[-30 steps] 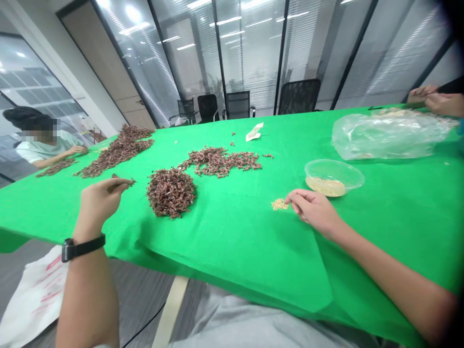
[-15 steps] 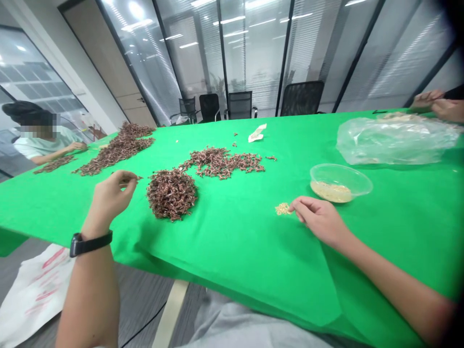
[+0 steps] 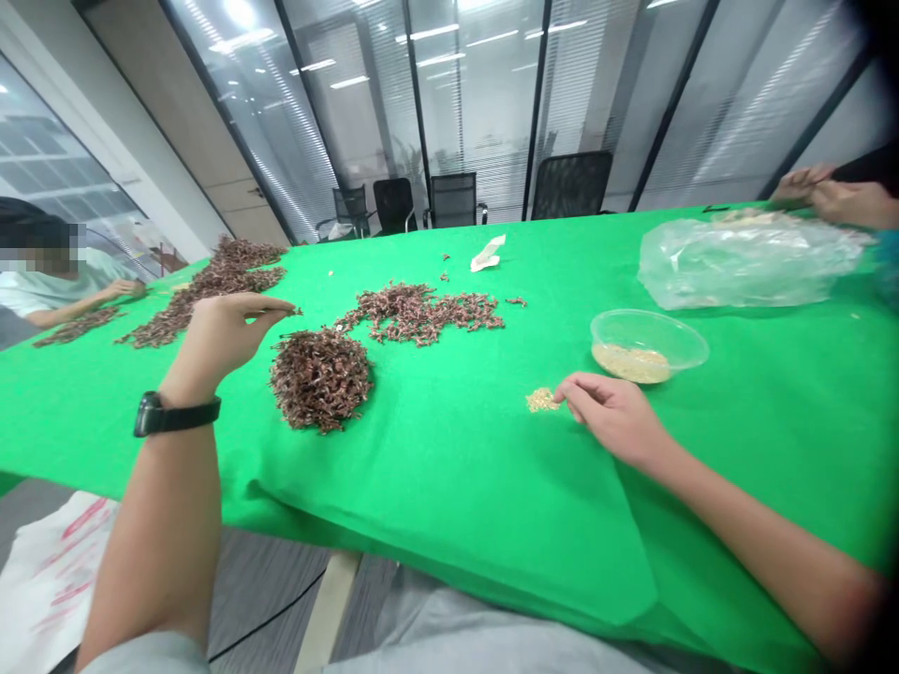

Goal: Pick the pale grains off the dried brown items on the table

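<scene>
My left hand (image 3: 235, 337), with a dark watch band at the wrist, pinches a small brown twig-like piece (image 3: 299, 311). It hovers just above and left of a rounded heap of brown dried, twig-like pieces (image 3: 321, 382). Behind that heap a looser spread of the same pieces (image 3: 411, 314) lies on the cloth. On the right, my right hand (image 3: 611, 412) rests with its fingertips pressed together at the edge of a small pile of yellowish grains (image 3: 542, 401). Whatever its fingers hold is too small to make out. A clear plastic bowl (image 3: 650, 342) with yellowish grains inside stands just beyond it.
Green cloth (image 3: 449, 468) covers the table. A crumpled white paper (image 3: 488, 254) lies toward the back, a clear plastic bag (image 3: 751, 262) at the right. More brown pieces (image 3: 211, 290) lie far left before a seated person (image 3: 56, 271). Another person's hands (image 3: 835, 195) are far right.
My left hand has moved right and up, carrying the small brown piece over toward the heap's top. My right hand stays by the grains. The view has shifted slightly.
</scene>
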Available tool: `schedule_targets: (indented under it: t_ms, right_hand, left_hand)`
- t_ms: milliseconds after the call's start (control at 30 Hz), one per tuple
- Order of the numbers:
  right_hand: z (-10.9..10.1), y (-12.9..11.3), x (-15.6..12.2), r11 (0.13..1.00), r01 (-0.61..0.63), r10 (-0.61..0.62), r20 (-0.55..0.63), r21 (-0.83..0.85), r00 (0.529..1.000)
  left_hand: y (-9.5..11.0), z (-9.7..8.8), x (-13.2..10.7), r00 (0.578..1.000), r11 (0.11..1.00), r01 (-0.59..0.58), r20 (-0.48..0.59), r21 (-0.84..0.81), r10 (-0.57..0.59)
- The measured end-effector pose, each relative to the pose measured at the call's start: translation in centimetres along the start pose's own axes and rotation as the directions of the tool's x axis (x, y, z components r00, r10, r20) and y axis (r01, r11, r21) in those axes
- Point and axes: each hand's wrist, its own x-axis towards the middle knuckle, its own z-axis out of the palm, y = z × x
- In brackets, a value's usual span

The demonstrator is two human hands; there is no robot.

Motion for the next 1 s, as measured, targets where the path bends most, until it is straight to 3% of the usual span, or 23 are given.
schedule_targets:
  t_ms: [300, 1000]
  right_hand:
    - [0.2, -0.1, 0.1, 0.999, 0.043, -0.043, -0.002, -0.008, 0.999]
    - [0.2, -0.1, 0.0, 0.998, 0.055, -0.054, 0.018, -0.024, 0.998]
  left_hand:
    - [-0.5, 0.3, 2.7, 0.955, 0.999, 0.039, 0.296, -0.017, -0.032]
    - [-0.3, 0.4, 3.6, 0.888, 0.999, -0.039, 0.458, 0.013, 0.029]
